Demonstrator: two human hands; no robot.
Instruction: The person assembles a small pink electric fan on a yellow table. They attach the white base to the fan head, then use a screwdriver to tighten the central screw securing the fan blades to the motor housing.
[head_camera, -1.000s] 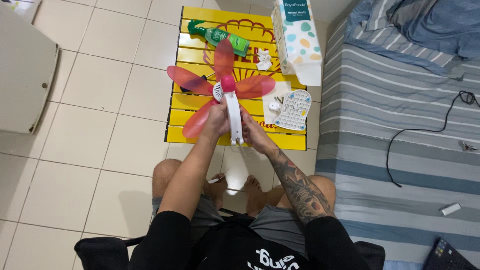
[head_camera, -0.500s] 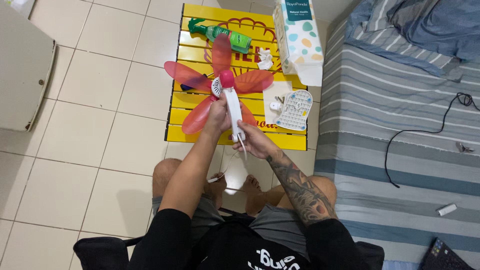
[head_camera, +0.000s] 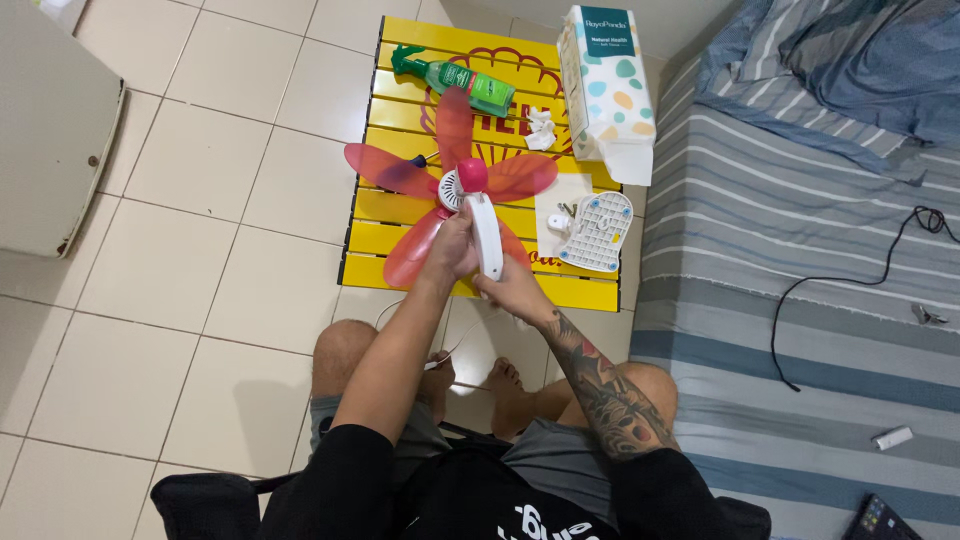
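The small fan (head_camera: 455, 195), with pink translucent blades and a white body, is held above the near half of the yellow slatted table (head_camera: 395, 225), its hub toward the table's middle and its white handle pointing back at the person. The left hand (head_camera: 450, 250) is wrapped around the handle from the left side, fingers closed on it, just below the hub. The right hand (head_camera: 513, 290) sits at the handle's lower end, over the table's near edge; it looks closed around the handle's tip or the thin white cord (head_camera: 450, 350) that trails down from there, though the fingers are too hidden to tell which.

Both forearms reach forward from the lap and meet at the handle, the left one straighter, the right one (tattooed) bent inward at the elbow. The person sits with bare feet on the floor under the table's near edge.

On the table, a white perforated cover (head_camera: 598, 232) lies near the right edge beside small white parts. A green spray bottle (head_camera: 460, 80) lies near the far edge, a crumpled tissue (head_camera: 541, 127) sits right of centre, and a tissue pack (head_camera: 605, 75) stands at the far right corner. The floor is pale tile (head_camera: 200, 250). A bed with a grey striped sheet (head_camera: 800, 230) runs along the right, with a black cable (head_camera: 850, 270) on it.
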